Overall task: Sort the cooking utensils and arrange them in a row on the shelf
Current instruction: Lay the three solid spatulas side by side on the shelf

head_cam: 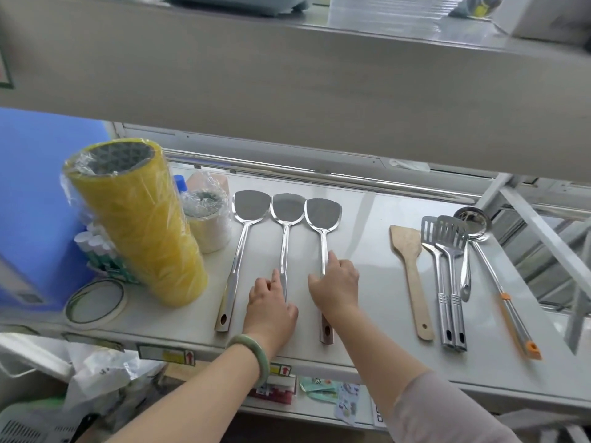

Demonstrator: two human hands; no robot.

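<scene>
Three steel spatulas lie side by side on the white shelf (367, 251), blades away from me: the left spatula (238, 251), the middle spatula (284, 238) and the right spatula (323, 231). My left hand (271, 310) rests on the middle spatula's handle, fingers laid over it. My right hand (335, 286) lies on the right spatula's handle, index finger stretched along it. Further right lie a wooden spatula (411, 276), two slotted turners (449, 282) pressed together, a small ladle (470, 247) and an orange-tipped long utensil (508, 302).
A tall yellow tape stack (140, 225) stands at the shelf's left, with a smaller wrapped roll (209, 219) behind it and a flat tape ring (96, 303) at the front edge. An upper shelf (287, 84) overhangs. Plastic bags (105, 375) sit below left.
</scene>
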